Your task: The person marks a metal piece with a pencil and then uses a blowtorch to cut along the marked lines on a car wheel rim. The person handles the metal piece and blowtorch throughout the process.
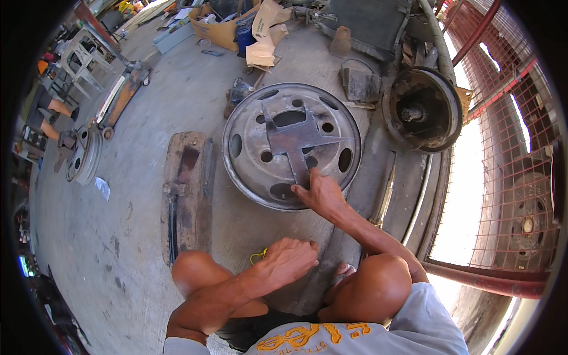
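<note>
- While the right hand [322, 192] pinches the lower arm of a flat metal plate [296, 137], the left hand [289, 259] hangs curled closed nearer the body; whether it holds anything, I cannot tell.
- Beneath the plate lies the steel wheel [248, 173], flat on the concrete floor [136, 225].
- Already done: the plate rests across the wheel's middle, partly covering the centre opening.
- Seemingly left: settling its position, since the grip is on and no bolt or weld visibly joins the two.
- Further out, a rusty metal piece [190, 157] and a dark drum [435, 121] lie untouched.
</note>
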Demonstrator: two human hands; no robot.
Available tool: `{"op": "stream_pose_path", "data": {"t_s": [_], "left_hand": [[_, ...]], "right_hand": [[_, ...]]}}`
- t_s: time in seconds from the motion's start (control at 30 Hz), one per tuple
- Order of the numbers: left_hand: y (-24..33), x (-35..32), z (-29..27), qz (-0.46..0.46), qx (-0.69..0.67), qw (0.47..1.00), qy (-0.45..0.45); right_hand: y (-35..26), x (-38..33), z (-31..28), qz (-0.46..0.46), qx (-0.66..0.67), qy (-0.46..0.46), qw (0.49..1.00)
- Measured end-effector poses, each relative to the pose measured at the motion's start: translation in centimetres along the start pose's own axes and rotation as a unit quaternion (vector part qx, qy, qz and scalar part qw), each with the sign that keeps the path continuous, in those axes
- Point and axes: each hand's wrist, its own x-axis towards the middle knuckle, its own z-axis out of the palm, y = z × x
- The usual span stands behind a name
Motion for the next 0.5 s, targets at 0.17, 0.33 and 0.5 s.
{"op": "stream_pose_path", "data": {"t_s": [0.17,0.33,0.5], "left_hand": [[0.0,0.0,0.0,-0.001,-0.001,1.0,0.001],[0.1,0.4,0.0,-0.003,-0.005,1.0,-0.011],[-0.4,0.5,-0.5,-0.043,-0.053,0.998,0.008]], "right_hand": [[-0.2,-0.1,-0.4,-0.001,-0.001,-0.003,1.0],[-0.5,-0.5,-1.3,-0.01,-0.009,-0.004,1.0],[6.7,-4.5,-5.9,0.07,0.01,0.059,0.996]]}}
